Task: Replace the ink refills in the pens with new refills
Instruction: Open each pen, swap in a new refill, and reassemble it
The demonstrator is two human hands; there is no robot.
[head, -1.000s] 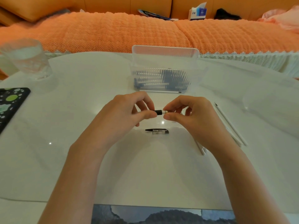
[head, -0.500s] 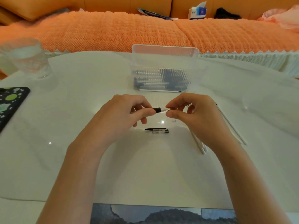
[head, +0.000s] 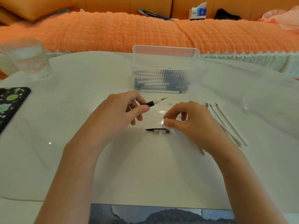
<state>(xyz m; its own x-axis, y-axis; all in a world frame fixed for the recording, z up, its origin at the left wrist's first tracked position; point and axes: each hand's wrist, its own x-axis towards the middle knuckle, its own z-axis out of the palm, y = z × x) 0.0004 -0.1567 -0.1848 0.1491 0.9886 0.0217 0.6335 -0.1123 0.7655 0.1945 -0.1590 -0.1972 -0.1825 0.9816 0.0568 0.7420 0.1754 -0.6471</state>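
White bench (head: 80, 159) before an orange sofa (head: 113, 33). My left hand (head: 116, 115) grips the pen (head: 151, 103), refill tip (head: 163, 99) bared. My right hand (head: 191, 122) has its fingertips pinched together, contents unclear. Risk: a small part slips and rolls off the slick top.

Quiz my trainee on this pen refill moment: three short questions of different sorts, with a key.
1. True or false: the left hand holds a pen whose tip points away from the person.
2. Pick one: the loose white refills lie A) right of the right hand, B) left of the left hand, C) between the two hands.
3. Fill in: the clipped pen piece lies flat on the ___.

Key: 1 true; 2 A; 3 table.
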